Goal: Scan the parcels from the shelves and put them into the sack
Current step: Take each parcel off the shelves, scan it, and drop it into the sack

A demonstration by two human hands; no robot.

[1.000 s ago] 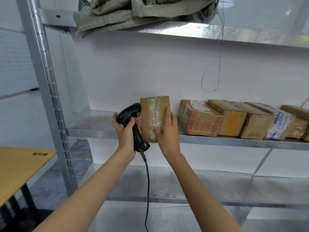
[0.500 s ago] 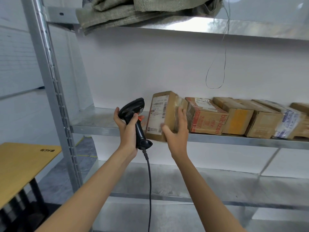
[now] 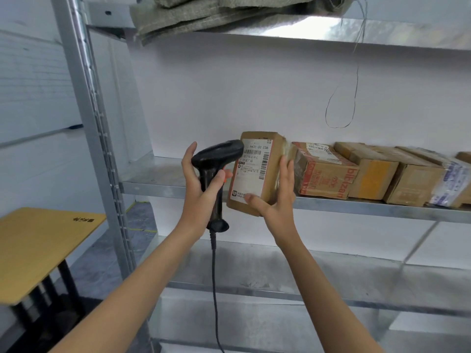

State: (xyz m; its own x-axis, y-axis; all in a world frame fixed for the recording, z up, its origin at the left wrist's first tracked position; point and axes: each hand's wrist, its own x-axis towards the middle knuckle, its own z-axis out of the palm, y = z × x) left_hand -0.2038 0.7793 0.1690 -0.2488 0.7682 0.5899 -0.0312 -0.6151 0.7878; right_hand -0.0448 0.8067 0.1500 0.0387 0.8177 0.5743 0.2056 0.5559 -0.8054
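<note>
My right hand [image 3: 276, 200] holds a brown cardboard parcel [image 3: 270, 169] upright just in front of the middle shelf [image 3: 153, 184], its white shipping label with barcodes turned toward me. My left hand [image 3: 201, 189] grips a black corded barcode scanner [image 3: 216, 159], whose head sits right against the label's left edge. A folded grey-green woven sack [image 3: 204, 14] lies on the top shelf above. Several more cardboard parcels [image 3: 369, 174] stand in a row on the middle shelf to the right.
A steel shelf upright [image 3: 94, 149] rises at the left. A yellow-topped table [image 3: 43, 245] stands lower left. A lower shelf [image 3: 331, 276] runs beneath my arms. A thin loop of string [image 3: 341, 108] hangs from the top shelf. The scanner cable [image 3: 215, 301] drops between my arms.
My right hand has turned the parcel so its label faces me and the scanner, and shifted its grip from the front face to the right side and bottom. The scanner head has come closer to the label.
</note>
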